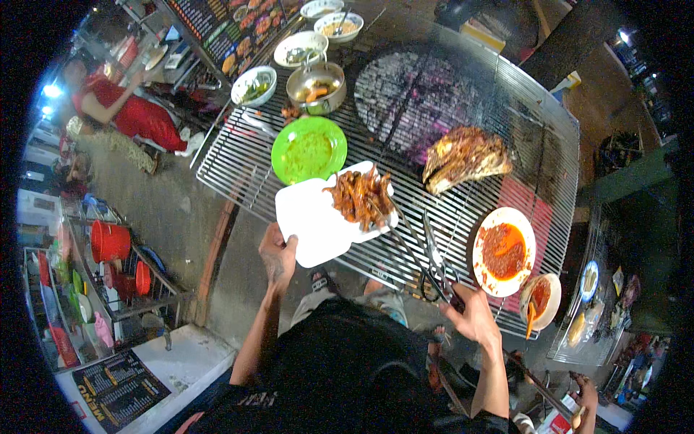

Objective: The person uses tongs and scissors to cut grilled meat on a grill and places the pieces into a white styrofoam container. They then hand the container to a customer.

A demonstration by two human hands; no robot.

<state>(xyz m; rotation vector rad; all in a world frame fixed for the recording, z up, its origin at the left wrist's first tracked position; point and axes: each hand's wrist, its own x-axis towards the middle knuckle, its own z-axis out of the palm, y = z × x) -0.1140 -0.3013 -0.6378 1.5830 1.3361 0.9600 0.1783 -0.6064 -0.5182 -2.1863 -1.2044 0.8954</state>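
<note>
My left hand grips the lid edge of an open white foam takeaway box at the near left of the grill. Glossy brown pieces of grilled meat are heaped in its far half. In my right hand are long metal tongs, their tips at the meat. Beside the tongs lies a second metal tool, apparently scissors; whether my hand grips it too is unclear. A green plate with sauce residue adjoins the box. A large piece of roasted meat rests on the grill.
The wire grill rack spans the front, with charcoal glowing beneath. A metal pot and several bowls line its far left. A plate of red sauce and a sauce bowl sit right. A person in red is at left.
</note>
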